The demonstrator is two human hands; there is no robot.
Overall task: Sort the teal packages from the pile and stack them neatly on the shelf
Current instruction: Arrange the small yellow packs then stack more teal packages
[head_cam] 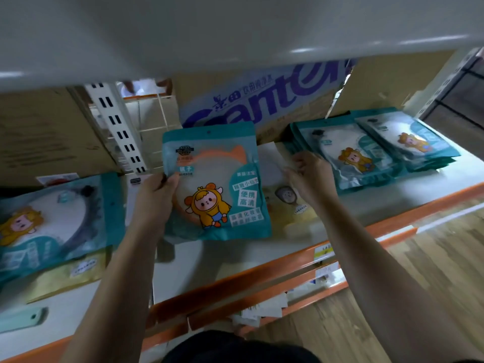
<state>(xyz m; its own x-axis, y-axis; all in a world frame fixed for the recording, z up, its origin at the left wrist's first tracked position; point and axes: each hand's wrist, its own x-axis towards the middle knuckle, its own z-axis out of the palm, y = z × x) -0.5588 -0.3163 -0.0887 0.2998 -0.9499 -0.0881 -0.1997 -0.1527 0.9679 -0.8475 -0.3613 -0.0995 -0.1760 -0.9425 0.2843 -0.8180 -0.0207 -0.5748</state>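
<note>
My left hand (156, 195) grips the left edge of a teal mirror package (214, 184) with an orange mirror and a cartoon figure, held upright above the shelf (262, 252). My right hand (309, 176) reaches to the left edge of a stack of teal packages (348, 158); its fingers are curled there, but whether they grip anything I cannot see. A second teal stack (411, 142) lies to its right. More teal packages (52, 221) lie at the left in a loose pile.
A yellow package (290, 203) lies on the shelf below my right hand, another yellow one (68, 273) under the left pile. A blue-printed cardboard box (262, 100) stands at the back. The upper shelf (235, 35) hangs overhead. The orange shelf rail (262, 279) runs along the front.
</note>
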